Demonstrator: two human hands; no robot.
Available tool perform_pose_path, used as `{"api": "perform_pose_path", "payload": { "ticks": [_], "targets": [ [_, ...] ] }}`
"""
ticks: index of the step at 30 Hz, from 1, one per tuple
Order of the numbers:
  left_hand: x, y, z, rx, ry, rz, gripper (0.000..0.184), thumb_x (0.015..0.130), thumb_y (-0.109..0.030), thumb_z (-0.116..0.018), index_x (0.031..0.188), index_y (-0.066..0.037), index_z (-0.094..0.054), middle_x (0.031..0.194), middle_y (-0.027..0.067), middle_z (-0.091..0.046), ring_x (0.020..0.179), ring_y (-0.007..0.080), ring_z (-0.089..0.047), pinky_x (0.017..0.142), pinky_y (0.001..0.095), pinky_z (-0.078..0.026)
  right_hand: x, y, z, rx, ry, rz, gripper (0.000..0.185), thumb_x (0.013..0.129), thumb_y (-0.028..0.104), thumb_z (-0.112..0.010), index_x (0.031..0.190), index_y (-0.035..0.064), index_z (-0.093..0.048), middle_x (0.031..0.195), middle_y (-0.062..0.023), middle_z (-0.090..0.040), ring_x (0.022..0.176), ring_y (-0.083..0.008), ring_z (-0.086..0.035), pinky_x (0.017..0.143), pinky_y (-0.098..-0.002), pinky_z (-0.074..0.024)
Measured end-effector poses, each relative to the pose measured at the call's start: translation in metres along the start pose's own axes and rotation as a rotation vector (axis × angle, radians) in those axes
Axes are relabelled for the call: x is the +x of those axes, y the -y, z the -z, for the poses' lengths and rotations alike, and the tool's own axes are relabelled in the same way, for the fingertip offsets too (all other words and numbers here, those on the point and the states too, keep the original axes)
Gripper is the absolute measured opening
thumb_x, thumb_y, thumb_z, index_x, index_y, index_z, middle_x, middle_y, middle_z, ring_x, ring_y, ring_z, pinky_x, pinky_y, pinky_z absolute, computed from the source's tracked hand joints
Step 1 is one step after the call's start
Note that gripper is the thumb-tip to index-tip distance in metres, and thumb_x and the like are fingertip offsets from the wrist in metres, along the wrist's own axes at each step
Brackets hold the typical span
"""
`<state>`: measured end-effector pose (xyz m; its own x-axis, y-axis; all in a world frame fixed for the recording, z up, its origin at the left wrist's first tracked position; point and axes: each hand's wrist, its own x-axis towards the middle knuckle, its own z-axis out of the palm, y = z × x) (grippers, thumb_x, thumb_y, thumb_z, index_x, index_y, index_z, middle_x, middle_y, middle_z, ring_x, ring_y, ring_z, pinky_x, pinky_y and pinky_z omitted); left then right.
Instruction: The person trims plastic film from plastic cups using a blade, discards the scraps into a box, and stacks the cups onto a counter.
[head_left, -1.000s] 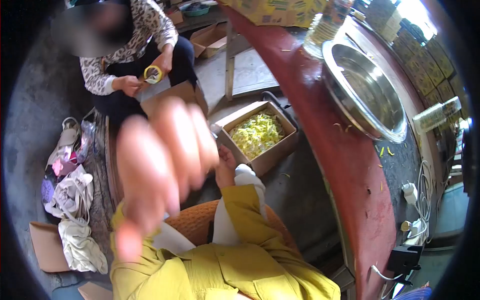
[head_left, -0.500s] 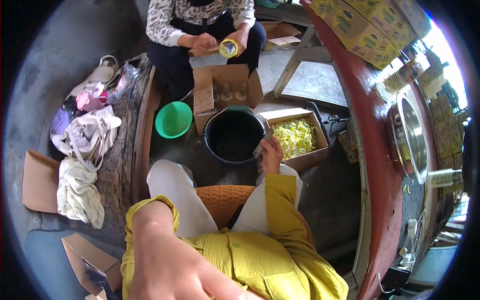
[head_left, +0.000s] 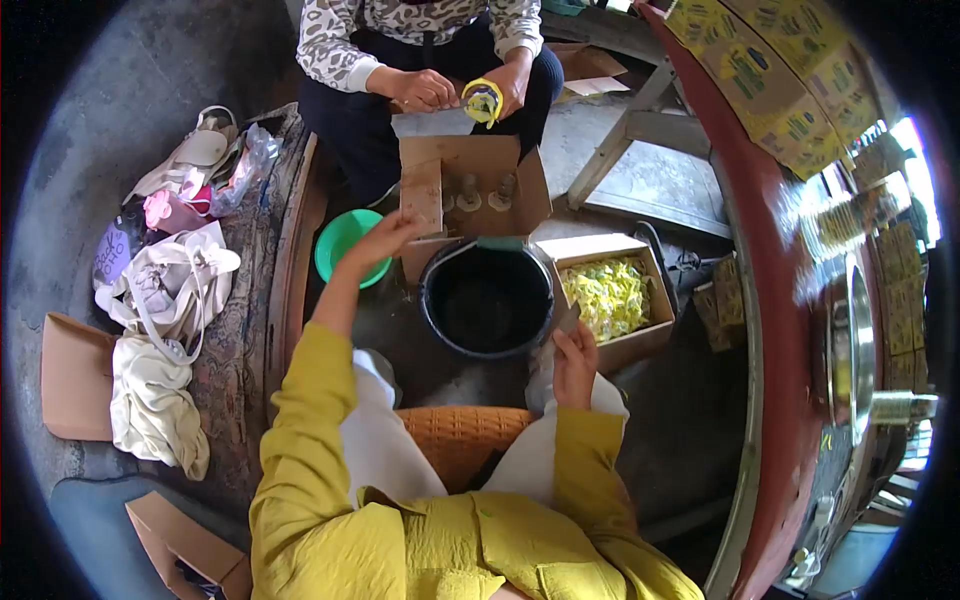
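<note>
My left hand [head_left: 390, 238] is raised over the green basin [head_left: 340, 228] and near the left side of an open cardboard box [head_left: 470, 152]. Its fingers are stretched out, and I see nothing held in them. My right hand [head_left: 575, 365] is closed on a flat grey metal blade [head_left: 569, 320] beside the right rim of a black bucket [head_left: 430, 310]. Most of the blade's lower part is hidden by the fingers. Glass bottles [head_left: 501, 195] stand in the cardboard box behind the bucket. Yellow-green wrapped pieces [head_left: 605, 298] fill a second box [head_left: 648, 335] on the right.
Across from me, a seated person's hands [head_left: 425, 92] hold a yellow-rimmed container [head_left: 483, 103]. Bags [head_left: 175, 270] lie on the bench at left. A red counter [head_left: 790, 420] at right carries a metal basin [head_left: 855, 350]. A wooden stool [head_left: 650, 130] stands behind.
My left hand has moved from close under the camera forward to the green basin and box. My right hand still holds the blade. The other person's container has tilted, showing its open end.
</note>
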<state>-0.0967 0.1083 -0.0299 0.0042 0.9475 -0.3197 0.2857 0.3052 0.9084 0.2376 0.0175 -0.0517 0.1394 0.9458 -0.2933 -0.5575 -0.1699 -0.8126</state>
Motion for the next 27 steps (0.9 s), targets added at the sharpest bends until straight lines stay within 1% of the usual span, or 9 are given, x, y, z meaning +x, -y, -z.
{"api": "perform_pose_path", "payload": {
  "ticks": [4,6,8,12,15,18,20,22,27],
  "targets": [
    [0.097,0.106,-0.015,0.123,0.082,0.162,0.025,0.08,-0.029,-0.053,0.075,-0.005,-0.058,0.068,0.0037,-0.058,0.056,0.0121,-0.053,0.046,0.0295,-0.042,-0.004,-0.002,-0.011,0.051,0.018,0.022,0.034,0.076,-0.01,-0.055,0.108,0.001,-0.048,0.09,-0.0044,-0.055,0.086,-0.014,-0.054,0.078,-0.0247,-0.0449],
    [0.137,0.154,-0.039,0.181,0.06,0.116,0.029,0.079,-0.026,-0.052,0.09,-0.001,-0.062,0.082,0.0097,-0.064,0.074,0.0185,-0.059,0.067,0.0335,-0.048,-0.006,0.008,-0.026,0.052,0.045,-0.027,0.035,0.077,-0.011,-0.053,0.109,0.0007,-0.048,0.094,-0.0055,-0.054,0.088,-0.0149,-0.054,0.079,-0.0256,-0.0446],
    [0.153,0.157,-0.061,0.285,-0.034,-0.007,0.033,0.079,-0.023,-0.05,0.1,0.0,-0.06,0.102,0.0179,-0.06,0.097,0.0271,-0.057,0.085,0.0351,-0.044,-0.005,0.007,-0.022,0.042,0.035,-0.069,0.035,0.076,-0.01,-0.053,0.11,0.0006,-0.048,0.096,-0.0062,-0.055,0.09,-0.0159,-0.054,0.081,-0.0266,-0.0444],
    [0.205,0.188,-0.078,0.283,0.21,0.086,0.056,0.081,-0.018,-0.043,0.132,0.002,-0.03,0.135,0.0223,-0.031,0.129,0.0309,-0.025,0.106,0.0335,-0.019,-0.004,0.014,-0.035,0.01,-0.036,-0.084,0.035,0.074,-0.009,-0.058,0.107,-0.0012,-0.048,0.101,-0.0088,-0.055,0.092,-0.0172,-0.055,0.079,-0.0288,-0.0449],
    [0.195,0.172,-0.081,0.162,0.046,0.189,0.066,0.081,-0.019,-0.043,0.137,0.0,-0.013,0.141,0.024,-0.017,0.132,0.0334,-0.015,0.108,0.0339,-0.012,-0.002,0.014,-0.024,-0.001,-0.053,-0.082,0.039,0.074,-0.011,-0.055,0.11,0.0018,-0.048,0.102,-0.009,-0.056,0.09,-0.0163,-0.055,0.08,-0.0281,-0.0452],
    [0.177,0.185,-0.078,0.276,-0.174,-0.183,0.072,0.08,-0.017,-0.047,0.138,-0.002,-0.007,0.14,0.0268,-0.014,0.131,0.0359,-0.016,0.107,0.0377,-0.013,-0.003,0.018,-0.029,0.001,-0.134,-0.088,0.04,0.074,-0.011,-0.054,0.111,0.0037,-0.049,0.101,-0.0087,-0.058,0.087,-0.016,-0.057,0.08,-0.0284,-0.0464],
    [0.173,0.205,-0.07,0.52,-0.568,-0.393,0.068,0.072,-0.006,-0.055,0.131,0.001,-0.022,0.136,0.0267,-0.021,0.127,0.0392,-0.02,0.105,0.0476,-0.016,-0.005,0.019,-0.027,0.008,-0.129,-0.078,0.04,0.074,-0.01,-0.055,0.111,0.0036,-0.049,0.101,-0.0087,-0.058,0.087,-0.0159,-0.057,0.079,-0.0284,-0.0469],
    [0.175,0.219,-0.051,0.59,-0.774,-0.377,0.063,0.069,-0.005,-0.057,0.124,0.003,-0.029,0.133,0.0257,-0.025,0.125,0.041,-0.023,0.104,0.0481,-0.019,-0.007,0.017,-0.03,0.015,-0.179,-0.085,0.041,0.073,-0.009,-0.056,0.111,0.0032,-0.048,0.098,-0.0081,-0.058,0.085,-0.0151,-0.057,0.079,-0.028,-0.0472],
    [0.197,0.204,-0.017,0.824,-0.605,-0.075,0.062,0.064,-0.019,-0.066,0.116,0.001,-0.038,0.119,0.0206,-0.042,0.116,0.0337,-0.036,0.099,0.0446,-0.027,-0.007,0.016,-0.023,-0.048,-0.184,-0.111,0.042,0.073,-0.007,-0.056,0.113,0.0026,-0.046,0.1,-0.0086,-0.057,0.087,-0.0161,-0.056,0.079,-0.0284,-0.0457]
  ]
}}
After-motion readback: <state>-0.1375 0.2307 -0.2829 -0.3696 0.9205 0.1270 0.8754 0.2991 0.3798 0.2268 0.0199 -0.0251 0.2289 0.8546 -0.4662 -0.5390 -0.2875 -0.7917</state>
